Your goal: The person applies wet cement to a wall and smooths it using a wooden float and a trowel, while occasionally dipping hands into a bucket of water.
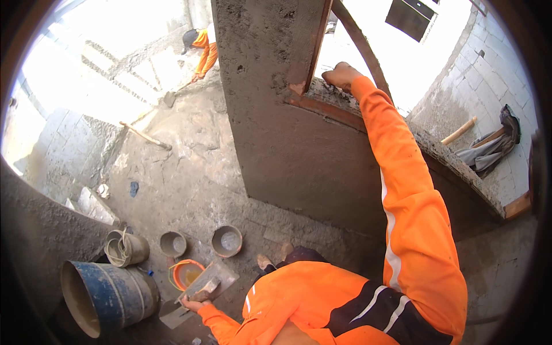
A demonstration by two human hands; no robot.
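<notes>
My right arm stretches up to the window opening in the grey plastered wall (276, 138). My right hand (342, 76) is closed over the rough sill (333, 95), beside the upright of the wooden frame (319, 46); what its fingers hold, if anything, is hidden. Low and to the left, my left hand (194, 303) is closed on a flat rectangular plastering trowel (227, 277) with a block-like handle. A second flat grey plate (174, 317) shows just below that hand; whether they touch I cannot tell. Under the trowel stands an orange bucket (185, 270) with murky liquid.
Two grey buckets (226, 240) and a bucket with a coiled rope (127, 248) stand near a blue drum (112, 296) lying tilted. Farther off, a co-worker in orange (207, 49) bends with a long-handled tool (171, 98). A wooden handle (146, 135) lies on the floor. Cloth (489, 149) hangs beyond the sill.
</notes>
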